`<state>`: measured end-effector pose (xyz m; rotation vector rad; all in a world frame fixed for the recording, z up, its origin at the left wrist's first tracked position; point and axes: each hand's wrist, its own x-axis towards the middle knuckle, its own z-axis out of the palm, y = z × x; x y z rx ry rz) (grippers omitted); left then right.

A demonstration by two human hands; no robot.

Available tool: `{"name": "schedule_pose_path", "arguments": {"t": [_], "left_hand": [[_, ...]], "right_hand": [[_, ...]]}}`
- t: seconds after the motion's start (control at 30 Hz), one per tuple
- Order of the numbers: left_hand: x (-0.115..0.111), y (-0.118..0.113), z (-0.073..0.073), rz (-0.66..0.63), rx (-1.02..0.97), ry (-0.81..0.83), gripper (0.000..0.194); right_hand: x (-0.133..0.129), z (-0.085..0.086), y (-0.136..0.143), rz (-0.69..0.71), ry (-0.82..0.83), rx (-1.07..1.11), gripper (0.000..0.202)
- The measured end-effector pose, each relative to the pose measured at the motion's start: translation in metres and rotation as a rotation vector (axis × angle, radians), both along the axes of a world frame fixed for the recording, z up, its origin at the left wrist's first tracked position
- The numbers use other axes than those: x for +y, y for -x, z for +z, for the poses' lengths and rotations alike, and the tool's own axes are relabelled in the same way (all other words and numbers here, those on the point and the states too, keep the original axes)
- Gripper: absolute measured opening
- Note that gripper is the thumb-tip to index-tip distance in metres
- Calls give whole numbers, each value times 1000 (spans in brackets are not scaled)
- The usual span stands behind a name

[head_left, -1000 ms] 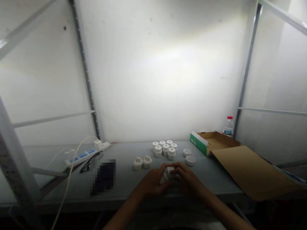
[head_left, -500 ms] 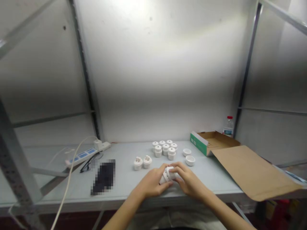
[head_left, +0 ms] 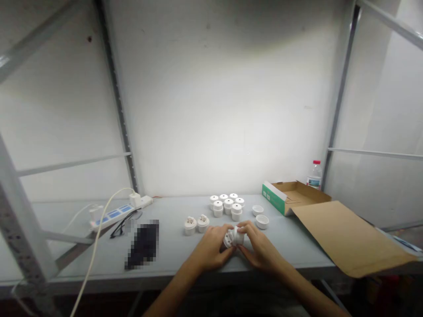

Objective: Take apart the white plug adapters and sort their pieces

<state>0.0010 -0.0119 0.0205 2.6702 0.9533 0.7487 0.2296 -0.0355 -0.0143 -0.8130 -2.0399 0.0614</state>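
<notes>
Near the table's front edge, my left hand [head_left: 213,248] is closed round a white round plastic part [head_left: 228,240] whose face shows small details. My right hand [head_left: 259,248] pinches a white plastic cap [head_left: 239,238] between thumb and fingers. The two pieces touch or nearly touch, tilted at an angle; fingers hide much of both. Just left of my hands stand two white round plastic units with raised tops, the nearer-to-hand unit [head_left: 203,223] beside the other unit [head_left: 190,226]. Behind lies a group of several white capped units [head_left: 228,205]. To the right rest two shallow white cups [head_left: 262,221].
An open cardboard box [head_left: 310,193] with a green side stands at right, its brown flap [head_left: 350,237] reaching over the front edge. A bottle [head_left: 314,176] is behind it. At left lie a power strip [head_left: 115,215], a cable and a dark pixelated item [head_left: 143,246].
The white part and cap have turned in my hands, so the part's detailed face now shows beside the cap. My hands have shifted only slightly. The lighting on the wall looks different.
</notes>
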Motion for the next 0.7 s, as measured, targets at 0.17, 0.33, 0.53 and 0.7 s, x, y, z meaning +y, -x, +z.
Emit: {"name": "schedule_pose_path", "arguments": {"t": [0.17,0.33,0.53,0.7], "left_hand": [[1,0,-4,24,-31,-20,42],[3,-1,-4,9,-24,-34,37],[3,-1,-5,22,-28,-68,41],[3,-1,-4,14,-29,-68,44]], "right_hand": [[4,-4,-1,-105,58,21,40],[4,-1,1,-128,141,-37,50],[5,-1,1,-169,176,-45,27],[7,-5,0,-225,170,-79,11]]}}
